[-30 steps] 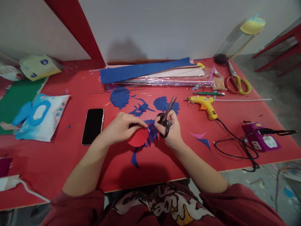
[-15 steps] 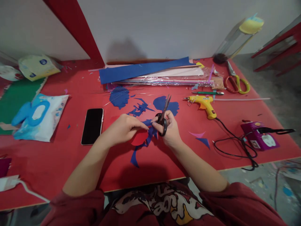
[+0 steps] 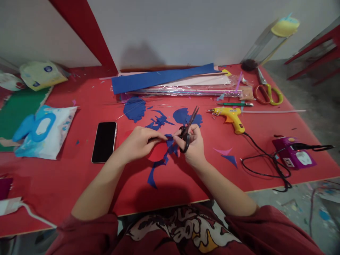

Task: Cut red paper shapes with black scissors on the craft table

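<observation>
Between finger and thumb, my left hand (image 3: 139, 141) pinches a rounded piece of red paper (image 3: 157, 153). My right hand (image 3: 195, 147) is closed around black-handled scissors (image 3: 188, 132), their blades pointing up and away from the red paper. The right thumb and a fingertip come close to the red piece's far edge; whether they touch it I cannot tell. Under and beside the hands lie blue paper scraps (image 3: 152, 177). Just beyond them are rounded blue cutouts (image 3: 134, 109) and a cluster of jagged blue offcuts (image 3: 159, 120).
A phone (image 3: 104, 142) and a wipes pack (image 3: 46, 132) lie to the left. On the right are a yellow glue gun (image 3: 231, 117) with its cord, a purple power box (image 3: 294, 156), a green cutter (image 3: 235, 104) and larger scissors (image 3: 268, 94). Blue strips (image 3: 162, 79) lie along the back.
The right hand has shifted slightly right with the scissors, whose blades lean further right. The left hand has moved very little and still pinches the red paper.
</observation>
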Motion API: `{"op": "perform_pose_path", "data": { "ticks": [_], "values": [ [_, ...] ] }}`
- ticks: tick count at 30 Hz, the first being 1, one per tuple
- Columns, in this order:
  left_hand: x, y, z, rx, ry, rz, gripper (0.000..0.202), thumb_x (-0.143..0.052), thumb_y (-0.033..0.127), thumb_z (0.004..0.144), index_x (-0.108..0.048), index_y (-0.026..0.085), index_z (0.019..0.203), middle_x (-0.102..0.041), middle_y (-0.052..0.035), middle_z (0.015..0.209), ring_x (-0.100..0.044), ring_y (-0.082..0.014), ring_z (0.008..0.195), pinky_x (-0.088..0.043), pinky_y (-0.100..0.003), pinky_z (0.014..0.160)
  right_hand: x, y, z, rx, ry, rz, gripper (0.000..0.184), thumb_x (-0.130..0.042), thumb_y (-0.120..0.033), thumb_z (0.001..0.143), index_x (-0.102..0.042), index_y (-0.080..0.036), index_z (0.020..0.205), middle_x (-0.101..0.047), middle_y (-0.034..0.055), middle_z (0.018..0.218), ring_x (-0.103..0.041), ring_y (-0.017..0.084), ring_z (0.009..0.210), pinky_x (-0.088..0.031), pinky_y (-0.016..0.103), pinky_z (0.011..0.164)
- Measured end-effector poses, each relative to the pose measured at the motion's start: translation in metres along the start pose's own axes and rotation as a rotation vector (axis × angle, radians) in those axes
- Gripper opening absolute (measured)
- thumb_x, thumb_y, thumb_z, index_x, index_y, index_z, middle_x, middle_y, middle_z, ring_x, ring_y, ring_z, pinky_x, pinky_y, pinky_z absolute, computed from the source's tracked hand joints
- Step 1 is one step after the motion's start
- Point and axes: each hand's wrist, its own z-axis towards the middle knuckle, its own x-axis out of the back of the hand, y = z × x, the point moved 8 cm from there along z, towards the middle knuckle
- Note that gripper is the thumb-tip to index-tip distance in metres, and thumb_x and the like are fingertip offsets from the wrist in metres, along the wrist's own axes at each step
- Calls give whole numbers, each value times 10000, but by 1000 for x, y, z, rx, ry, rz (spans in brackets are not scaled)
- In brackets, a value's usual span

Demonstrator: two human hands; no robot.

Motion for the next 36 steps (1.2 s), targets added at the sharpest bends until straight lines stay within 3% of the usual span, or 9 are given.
{"op": "perform_pose_path", "data": {
  "ticks": [4, 8, 12, 18, 27, 36],
  "values": [
    [15, -7, -2, 70, 134, 0, 209, -558, 133, 779, -748, 207, 822, -758, -23, 830, -709, -163, 735, -535, -223, 718, -5, 0, 0, 24, -77, 65, 416, -752, -301, 653, -351, -234, 743, -568, -88, 620, -496, 75, 530, -396, 209, 535],
    [34, -22, -10, 199, 337, -66, 165, -597, 183, 778, -749, 206, 838, -757, -17, 836, -703, -168, 772, -544, -241, 761, -23, 6, -6, -39, -347, 107, 388, -703, -414, 710, -364, -228, 746, -513, -79, 579, -431, 79, 505, -348, 213, 510],
    [42, -30, -17, 240, 483, -146, 142, -614, 201, 773, -743, 197, 834, -753, -25, 836, -697, -167, 778, -549, -261, 785, -37, 16, -18, -175, -575, 169, 372, -681, -443, 735, -383, -223, 771, -494, -73, 575, -398, 76, 490, -310, 214, 493],
    [50, -29, -22, 242, 647, -229, 131, -612, 170, 759, -730, 180, 816, -748, -24, 823, -691, -151, 768, -550, -240, 752, -41, 21, -24, -289, -611, 190, 403, -680, -482, 724, -376, -218, 758, -493, -74, 561, -415, 81, 488, -299, 216, 479],
    [39, -23, -19, 205, 609, -342, 136, -610, 123, 748, -723, 184, 791, -749, -2, 783, -692, -125, 714, -548, -195, 690, -47, 14, -27, -291, -689, 208, 418, -655, -510, 734, -358, -217, 757, -506, -69, 570, -401, 73, 454, -290, 218, 461],
    [10, -18, -13, 244, 541, -479, 146, -595, 129, 759, -718, 175, 822, -752, -24, 829, -699, -142, 769, -549, -218, 733, -35, 19, -22, -283, -539, 162, 443, -666, -535, 699, -366, -224, 797, -449, -63, 598, -421, 99, 510, -324, 238, 499]
  ]
}}
